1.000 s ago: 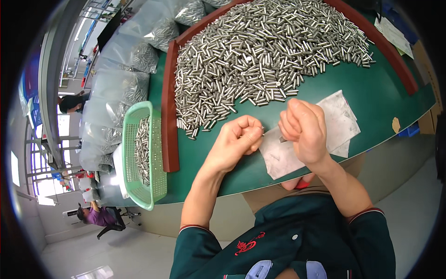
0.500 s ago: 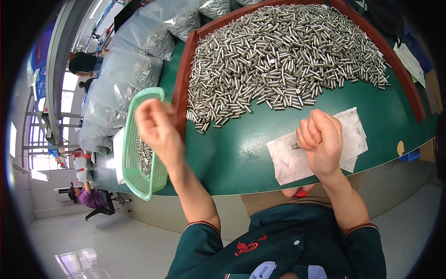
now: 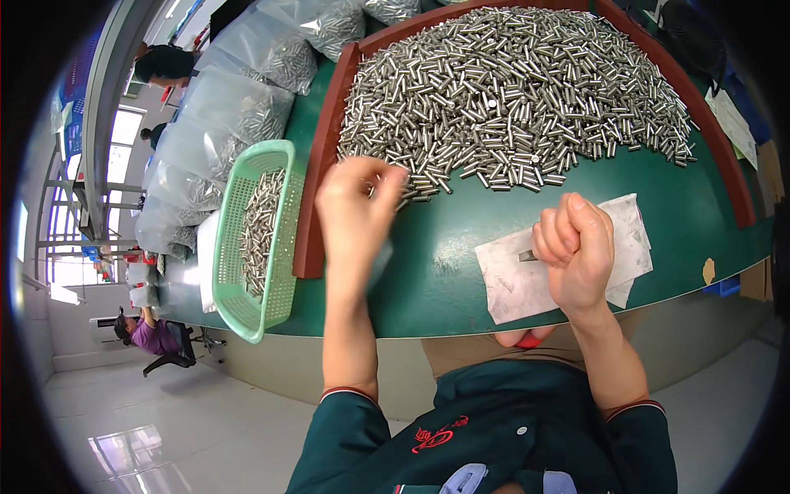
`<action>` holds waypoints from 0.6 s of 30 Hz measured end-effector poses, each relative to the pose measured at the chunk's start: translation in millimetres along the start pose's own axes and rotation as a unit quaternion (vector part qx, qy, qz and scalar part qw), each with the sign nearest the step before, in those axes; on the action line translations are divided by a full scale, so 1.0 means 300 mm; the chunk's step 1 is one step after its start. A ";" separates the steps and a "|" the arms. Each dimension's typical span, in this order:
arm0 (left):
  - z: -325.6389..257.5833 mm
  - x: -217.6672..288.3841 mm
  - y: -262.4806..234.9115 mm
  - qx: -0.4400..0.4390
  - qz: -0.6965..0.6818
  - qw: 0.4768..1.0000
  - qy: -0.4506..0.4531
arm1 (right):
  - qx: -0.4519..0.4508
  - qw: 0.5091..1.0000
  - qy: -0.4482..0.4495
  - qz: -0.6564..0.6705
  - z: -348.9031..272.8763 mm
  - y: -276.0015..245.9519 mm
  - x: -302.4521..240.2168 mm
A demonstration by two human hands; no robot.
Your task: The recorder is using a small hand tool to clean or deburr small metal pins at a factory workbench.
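My left hand (image 3: 355, 216) is over the near left corner of a big heap of short metal pins (image 3: 510, 99), by the red-brown wooden rail (image 3: 311, 239). Its fingers curl toward the thumb but are smeared by motion, so whether anything is in them does not show. My right hand (image 3: 578, 255) is closed in a fist above a smudged white paper sheet (image 3: 518, 288). A short grey metal piece (image 3: 527, 256) sticks out from the left side of that fist; the rest of it is hidden. Left of the rail stands a light green plastic basket (image 3: 240, 317), with metal pins (image 3: 262, 230) inside.
Clear plastic bags (image 3: 263, 115) full of pins line the left side of the green table (image 3: 428, 305). Another rail (image 3: 716, 156) bounds the heap on the right, with papers (image 3: 731, 123) beyond it. A person in purple (image 3: 155, 337) sits farther off at the left.
My left hand has moved from above the green basket, rightward across the rail to the heap's edge. The basket's pins are now in full view. My right hand stays closed over the paper.
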State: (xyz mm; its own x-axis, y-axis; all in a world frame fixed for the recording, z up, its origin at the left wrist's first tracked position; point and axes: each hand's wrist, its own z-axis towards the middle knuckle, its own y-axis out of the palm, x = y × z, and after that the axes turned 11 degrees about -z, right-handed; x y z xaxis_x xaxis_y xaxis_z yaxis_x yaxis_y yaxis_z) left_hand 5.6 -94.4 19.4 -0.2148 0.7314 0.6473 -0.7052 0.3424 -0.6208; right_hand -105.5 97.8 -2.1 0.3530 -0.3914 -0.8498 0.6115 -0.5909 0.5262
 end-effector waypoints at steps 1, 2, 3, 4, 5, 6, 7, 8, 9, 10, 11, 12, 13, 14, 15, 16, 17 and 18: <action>-0.017 0.025 0.048 -0.058 0.018 0.998 0.011 | 0.001 1.000 0.002 0.004 0.003 -0.001 0.009; -0.034 0.035 0.063 -0.066 0.080 0.993 0.048 | -0.005 1.000 0.003 0.012 -0.001 0.012 0.007; -0.044 0.036 0.082 -0.061 0.100 0.991 0.061 | -0.013 1.000 0.004 0.014 -0.005 0.016 0.001; -0.052 0.028 0.085 -0.055 0.130 0.987 0.077 | -0.004 1.000 0.012 0.024 -0.006 0.024 0.001; -0.056 0.030 0.087 -0.067 0.149 0.982 0.092 | 0.002 0.999 0.020 0.034 -0.009 0.029 0.006; -0.059 0.017 0.106 -0.083 0.131 0.984 0.085 | 0.011 0.999 0.017 0.036 -0.015 0.019 0.011; -0.061 0.014 0.120 -0.067 0.119 0.986 0.098 | 0.020 0.999 0.021 0.043 -0.020 0.018 0.011; -0.068 0.016 0.125 -0.068 0.116 0.985 0.104 | 0.028 0.998 0.027 0.049 -0.024 0.022 0.008; -0.071 0.009 0.140 -0.068 0.099 0.988 0.101 | 0.028 0.998 0.022 0.046 -0.025 0.016 0.011; -0.079 0.016 0.138 -0.057 0.087 0.987 0.120 | 0.028 0.999 0.018 0.042 -0.030 0.013 0.011; -0.085 0.019 0.132 -0.060 0.084 0.988 0.114 | 0.030 0.998 0.017 0.045 -0.032 0.017 0.015; -0.089 0.019 0.133 -0.054 0.079 0.989 0.116 | 0.019 0.998 0.021 0.047 -0.035 0.020 0.014; -0.094 0.019 0.132 -0.056 0.074 0.990 0.109 | 0.018 0.999 0.018 0.046 -0.038 0.023 0.014; -0.096 0.015 0.130 -0.051 0.070 0.990 0.114 | 0.020 0.999 0.015 0.045 -0.038 0.025 0.015; -0.090 0.019 0.139 -0.051 0.058 0.990 0.122 | 0.021 0.999 0.014 0.045 -0.038 0.018 0.013; -0.086 0.021 0.142 -0.052 0.040 0.990 0.126 | 0.025 0.999 0.013 0.041 -0.037 0.020 0.012; -0.080 0.016 0.139 -0.054 -0.004 0.990 0.127 | 0.023 0.999 0.015 0.043 -0.033 0.030 0.011; -0.071 0.018 0.138 -0.054 -0.062 0.988 0.128 | 0.027 0.999 0.015 0.043 -0.033 0.030 0.003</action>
State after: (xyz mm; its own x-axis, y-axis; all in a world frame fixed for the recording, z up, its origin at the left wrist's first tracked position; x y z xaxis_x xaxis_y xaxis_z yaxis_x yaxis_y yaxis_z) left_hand -10.4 -63.9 -12.3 0.0573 0.7999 0.5973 -0.6358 0.4905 -0.5960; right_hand -92.8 99.1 1.5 0.4241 -0.4215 -0.8016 0.5388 -0.5940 0.5974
